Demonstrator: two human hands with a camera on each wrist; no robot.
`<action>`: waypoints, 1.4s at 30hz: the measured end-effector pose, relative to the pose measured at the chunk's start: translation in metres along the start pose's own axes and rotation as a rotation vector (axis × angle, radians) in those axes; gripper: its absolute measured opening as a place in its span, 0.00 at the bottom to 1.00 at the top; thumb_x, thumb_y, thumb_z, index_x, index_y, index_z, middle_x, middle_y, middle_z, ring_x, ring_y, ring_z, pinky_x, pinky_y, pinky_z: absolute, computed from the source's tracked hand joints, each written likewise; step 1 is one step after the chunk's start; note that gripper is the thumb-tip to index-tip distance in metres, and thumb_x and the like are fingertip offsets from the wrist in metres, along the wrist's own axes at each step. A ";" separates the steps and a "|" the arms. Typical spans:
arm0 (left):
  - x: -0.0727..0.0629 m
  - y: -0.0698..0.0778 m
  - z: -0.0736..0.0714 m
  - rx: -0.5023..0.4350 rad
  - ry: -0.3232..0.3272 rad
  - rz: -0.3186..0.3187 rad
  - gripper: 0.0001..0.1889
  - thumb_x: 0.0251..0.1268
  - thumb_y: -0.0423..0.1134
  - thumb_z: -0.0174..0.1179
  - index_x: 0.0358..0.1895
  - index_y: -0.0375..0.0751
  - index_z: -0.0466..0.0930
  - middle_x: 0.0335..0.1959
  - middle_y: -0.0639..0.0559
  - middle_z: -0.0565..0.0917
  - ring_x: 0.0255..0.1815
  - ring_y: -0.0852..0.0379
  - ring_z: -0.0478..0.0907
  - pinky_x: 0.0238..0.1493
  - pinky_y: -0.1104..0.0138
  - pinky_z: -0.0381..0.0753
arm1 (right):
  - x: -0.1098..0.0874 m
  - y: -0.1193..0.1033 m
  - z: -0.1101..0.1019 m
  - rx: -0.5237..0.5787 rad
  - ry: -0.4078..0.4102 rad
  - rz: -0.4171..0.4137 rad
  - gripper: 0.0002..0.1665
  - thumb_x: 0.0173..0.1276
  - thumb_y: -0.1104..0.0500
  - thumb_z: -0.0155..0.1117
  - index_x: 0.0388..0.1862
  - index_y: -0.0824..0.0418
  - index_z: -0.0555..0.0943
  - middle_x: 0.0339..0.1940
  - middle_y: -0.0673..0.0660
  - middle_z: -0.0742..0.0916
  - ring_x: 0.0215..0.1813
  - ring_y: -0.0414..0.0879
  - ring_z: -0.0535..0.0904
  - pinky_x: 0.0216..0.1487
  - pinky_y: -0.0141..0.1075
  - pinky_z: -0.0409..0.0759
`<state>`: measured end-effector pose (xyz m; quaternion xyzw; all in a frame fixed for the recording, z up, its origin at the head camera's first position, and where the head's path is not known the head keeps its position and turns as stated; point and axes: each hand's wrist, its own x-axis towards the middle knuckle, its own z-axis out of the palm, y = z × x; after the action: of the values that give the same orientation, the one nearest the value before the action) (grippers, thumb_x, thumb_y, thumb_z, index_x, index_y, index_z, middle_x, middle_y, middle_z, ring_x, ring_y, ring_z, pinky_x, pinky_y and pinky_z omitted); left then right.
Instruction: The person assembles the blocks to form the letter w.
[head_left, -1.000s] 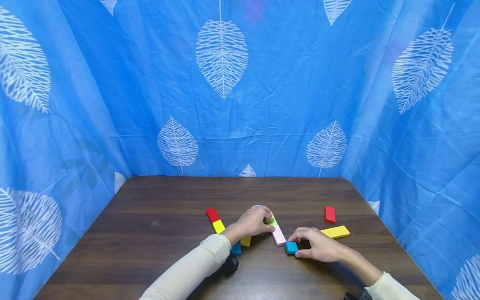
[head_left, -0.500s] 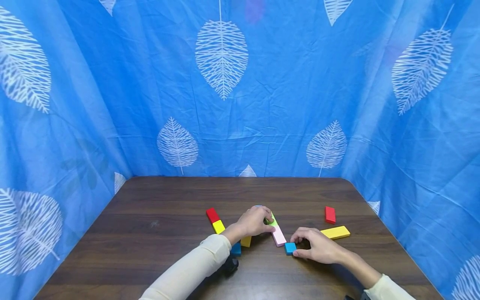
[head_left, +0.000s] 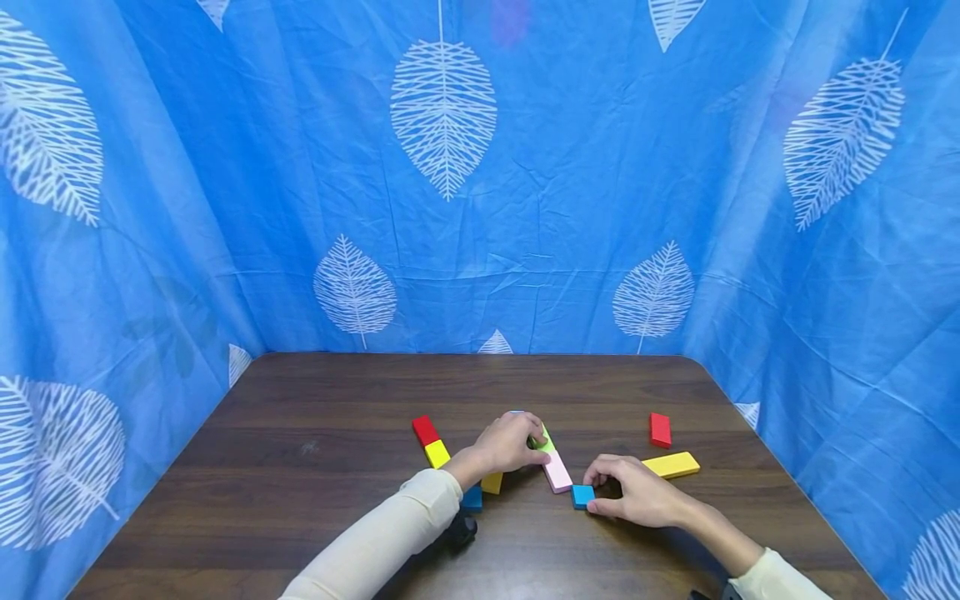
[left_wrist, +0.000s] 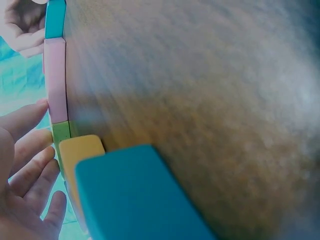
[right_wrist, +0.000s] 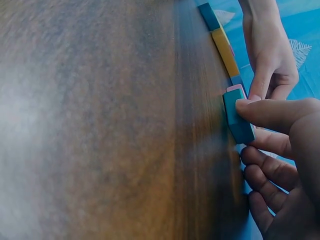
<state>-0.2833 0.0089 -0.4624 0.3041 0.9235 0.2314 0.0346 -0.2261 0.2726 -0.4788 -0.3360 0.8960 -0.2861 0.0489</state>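
My right hand (head_left: 633, 492) pinches a small blue block (head_left: 582, 497) at its right side, thumb at the near edge and a finger at the far one. The block lies by the near end of a long pink block (head_left: 557, 473). A light green block (head_left: 546, 432) continues the slanting row behind the pink one, largely covered by my left hand (head_left: 504, 442). That hand's thumb rests at the pink block while its other fingers curl over the green block. In the left wrist view the blue, pink and green blocks (left_wrist: 61, 131) form one line.
Left of the pink row, a second row holds a red block (head_left: 425, 429), a bright yellow block (head_left: 437, 453) and a blue block (head_left: 472, 498). A darker yellow block (head_left: 492, 482) sits beside it. Right lie a yellow block (head_left: 675, 464) and a red block (head_left: 660, 430).
The small blue block shifts slightly left and then slightly back right, beside the pink block's end. My right hand moves a little left; my left hand stays in place.
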 end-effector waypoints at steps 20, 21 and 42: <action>0.000 -0.003 0.002 -0.001 0.014 -0.007 0.17 0.64 0.48 0.75 0.52 0.45 0.92 0.61 0.54 0.83 0.63 0.53 0.77 0.65 0.58 0.76 | -0.015 0.007 -0.019 -0.014 0.161 0.006 0.19 0.70 0.54 0.73 0.55 0.60 0.82 0.46 0.47 0.84 0.46 0.45 0.80 0.49 0.42 0.82; 0.000 -0.003 0.002 -0.002 0.014 -0.005 0.17 0.64 0.48 0.74 0.52 0.45 0.92 0.61 0.54 0.83 0.63 0.53 0.77 0.65 0.58 0.76 | -0.016 0.008 -0.021 -0.021 0.177 0.010 0.19 0.69 0.54 0.74 0.54 0.60 0.82 0.46 0.48 0.85 0.46 0.46 0.81 0.49 0.42 0.82; -0.001 -0.002 0.004 -0.002 0.023 0.009 0.15 0.65 0.47 0.74 0.51 0.45 0.92 0.61 0.54 0.84 0.63 0.54 0.78 0.65 0.59 0.76 | -0.060 0.028 -0.051 -0.192 0.358 0.182 0.18 0.65 0.53 0.78 0.50 0.58 0.85 0.48 0.49 0.86 0.48 0.53 0.80 0.46 0.50 0.80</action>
<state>-0.2828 0.0087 -0.4663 0.3056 0.9221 0.2362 0.0231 -0.2107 0.3517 -0.4585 -0.2007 0.9401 -0.2491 -0.1177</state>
